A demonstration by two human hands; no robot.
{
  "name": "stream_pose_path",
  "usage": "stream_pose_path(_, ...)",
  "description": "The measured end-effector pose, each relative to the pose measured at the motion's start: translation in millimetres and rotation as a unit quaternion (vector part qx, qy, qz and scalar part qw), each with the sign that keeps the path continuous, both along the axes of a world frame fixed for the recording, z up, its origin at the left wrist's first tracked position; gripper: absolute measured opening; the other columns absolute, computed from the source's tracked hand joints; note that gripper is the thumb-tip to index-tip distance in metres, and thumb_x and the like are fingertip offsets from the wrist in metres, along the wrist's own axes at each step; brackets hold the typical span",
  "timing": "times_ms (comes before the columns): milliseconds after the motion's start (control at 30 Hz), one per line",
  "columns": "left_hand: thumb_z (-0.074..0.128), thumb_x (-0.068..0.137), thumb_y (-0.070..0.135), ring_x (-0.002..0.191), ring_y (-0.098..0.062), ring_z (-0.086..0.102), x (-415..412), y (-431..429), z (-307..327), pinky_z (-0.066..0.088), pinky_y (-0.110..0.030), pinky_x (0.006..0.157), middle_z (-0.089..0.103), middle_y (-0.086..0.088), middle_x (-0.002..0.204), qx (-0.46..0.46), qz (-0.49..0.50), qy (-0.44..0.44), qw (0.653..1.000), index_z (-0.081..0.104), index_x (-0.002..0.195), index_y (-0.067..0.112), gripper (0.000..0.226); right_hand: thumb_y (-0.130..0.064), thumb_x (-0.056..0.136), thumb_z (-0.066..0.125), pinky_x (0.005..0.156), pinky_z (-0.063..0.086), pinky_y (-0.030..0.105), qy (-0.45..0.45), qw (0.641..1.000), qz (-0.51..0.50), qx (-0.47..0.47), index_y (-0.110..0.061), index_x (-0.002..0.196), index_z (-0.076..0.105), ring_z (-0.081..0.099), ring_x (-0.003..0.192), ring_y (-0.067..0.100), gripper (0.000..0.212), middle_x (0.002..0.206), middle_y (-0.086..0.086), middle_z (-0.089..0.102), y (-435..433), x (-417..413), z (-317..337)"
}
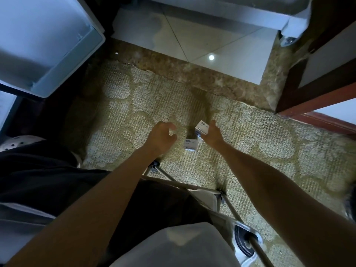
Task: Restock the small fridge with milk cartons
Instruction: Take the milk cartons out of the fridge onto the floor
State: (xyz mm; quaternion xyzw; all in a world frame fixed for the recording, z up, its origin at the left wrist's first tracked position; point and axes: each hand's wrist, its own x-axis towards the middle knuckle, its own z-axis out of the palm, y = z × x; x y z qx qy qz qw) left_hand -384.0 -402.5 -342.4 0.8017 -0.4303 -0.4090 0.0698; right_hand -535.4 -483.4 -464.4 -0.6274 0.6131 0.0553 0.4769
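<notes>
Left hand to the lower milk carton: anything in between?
Nothing visible. Only bare carpet shows between the left hand and the lower carton. The right hand grips the upper carton close by, on the side away from the left hand.

No wording can be read anywhere. The upper milk carton (202, 127) carries a small blue mark near its top edge, perhaps a brand logo, with faint grey lines below it. The lower milk carton (191, 144) bears the same sort of blue patch and grey print. Both are too small and blurred to make out.
</notes>
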Motion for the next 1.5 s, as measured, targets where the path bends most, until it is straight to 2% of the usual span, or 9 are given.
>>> stream_pose_path(100, 0.053, 0.09, 0.01, 0.074, -0.018, 0.057, 0.1, -1.5, 3.5, 0.043, -0.021, 0.066, 0.049, -0.013, 0.132, 0.001, 0.017, 0.01, 1.0, 0.059, 0.119, 0.01, 0.029, -0.007, 0.082, 0.065, 0.092, 0.049, 0.043, 0.035, 0.998, 0.045, 0.012, 0.001, 0.132, 0.031, 0.053, 0.118, 0.037, 0.062, 0.127, 0.024, 0.052, -1.1, -0.3, 5.5)
stream_pose_path(267, 0.054, 0.09, 0.01, 0.11, -0.026, 0.058, 2.5, -1.1, 11.9, 0.043, -0.023, 0.083, 0.052, -0.012, 0.133, -0.02, 0.032, 0.006, 0.999, 0.062, 0.115, 0.008, 0.027, -0.018, 0.083, 0.066, 0.095, 0.043, 0.038, 0.125, 0.98, 0.156, -0.002, -0.005, 0.134, 0.034, 0.049, 0.12, 0.032, 0.062, 0.13, 0.018, 0.047, -2.5, 5.8, 24.6)
stream_pose_path(400, 0.054, 0.09, 0.009, 0.101, -0.03, 0.062, 14.2, 1.5, 28.2, 0.045, -0.026, 0.081, 0.063, -0.017, 0.118, -0.087, 0.125, -0.034, 0.988, 0.064, 0.11, 0.002, 0.023, -0.021, 0.084, 0.064, 0.106, 0.037, 0.042, 0.168, 0.955, 0.24, -0.041, -0.009, 0.136, 0.035, 0.041, 0.128, 0.032, 0.06, 0.14, 0.016, 0.039, -7.8, 31.6, 58.9)
stream_pose_path(633, 0.054, 0.091, 0.014, 0.094, -0.026, 0.063, 80.0, 7.2, 99.6, 0.054, -0.034, 0.08, 0.062, -0.014, 0.115, -0.189, 0.291, -0.102, 0.932, 0.058, 0.121, 0.009, 0.031, -0.002, 0.085, 0.055, 0.073, 0.05, 0.032, -0.029, 0.937, 0.275, -0.213, -0.001, 0.116, 0.054, 0.059, 0.087, 0.023, 0.031, 0.099, 0.011, 0.058, -11.3, 137.7, 167.0)
stream_pose_path(933, 0.047, 0.088, 0.012, 0.106, -0.032, 0.061, 192.2, 82.4, 197.2, 0.046, -0.03, 0.091, 0.067, -0.015, 0.112, -0.302, 0.455, -0.19, 0.816, 0.064, 0.112, 0.006, 0.03, -0.012, 0.088, 0.049, 0.085, 0.043, 0.034, -0.186, 0.852, 0.351, -0.341, -0.005, 0.108, 0.058, 0.054, 0.11, 0.032, 0.024, 0.117, 0.014, 0.061, 54.0, 291.9, 300.0)
stream_pose_path(1100, 0.047, 0.088, 0.009, 0.087, -0.034, 0.056, 250.5, 150.9, 220.8, 0.046, -0.029, 0.078, 0.065, -0.017, 0.093, -0.306, 0.52, -0.222, 0.766, 0.067, 0.095, 0.01, 0.021, -0.009, 0.088, 0.046, 0.069, 0.041, 0.031, -0.24, 0.83, 0.381, -0.329, -0.001, 0.095, 0.061, 0.058, 0.096, 0.032, 0.018, 0.103, 0.013, 0.065, 114.5, 365.0, 328.0)
stream_pose_path(1267, 0.042, 0.088, 0.01, 0.075, -0.027, 0.043, 308.9, 211.0, 221.8, 0.041, -0.029, 0.066, 0.057, -0.013, 0.083, -0.257, 0.558, -0.249, 0.748, 0.064, 0.085, 0.008, 0.022, -0.008, 0.086, 0.047, 0.075, 0.046, 0.035, -0.256, 0.808, 0.432, -0.309, -0.003, 0.083, 0.057, 0.059, 0.094, 0.033, 0.011, 0.099, 0.015, 0.066, 165.9, 435.1, 338.9)
stream_pose_path(1400, 0.039, 0.088, 0.008, 0.068, -0.031, 0.046, 355.5, 243.6, 221.7, 0.036, -0.027, 0.059, 0.053, -0.013, 0.077, -0.221, 0.575, -0.241, 0.75, 0.06, 0.08, 0.013, 0.023, -0.007, 0.087, 0.044, 0.052, 0.036, 0.027, -0.252, 0.792, 0.481, -0.279, -0.005, 0.074, 0.052, 0.054, 0.079, 0.03, 0.016, 0.083, 0.011, 0.059, 198.3, 492.5, 337.5)
stream_pose_path(1500, 0.037, 0.086, 0.003, 0.066, -0.027, 0.049, 396.4, 264.5, 214.3, 0.038, -0.022, 0.05, 0.051, -0.007, 0.066, -0.212, 0.572, -0.223, 0.761, 0.059, 0.077, 0.008, 0.024, -0.008, 0.089, 0.046, 0.058, 0.036, 0.023, -0.259, 0.787, 0.502, -0.248, -0.005, 0.092, 0.059, 0.056, 0.09, 0.026, 0.014, 0.099, 0.012, 0.062, 216.9, 535.0, 335.3)
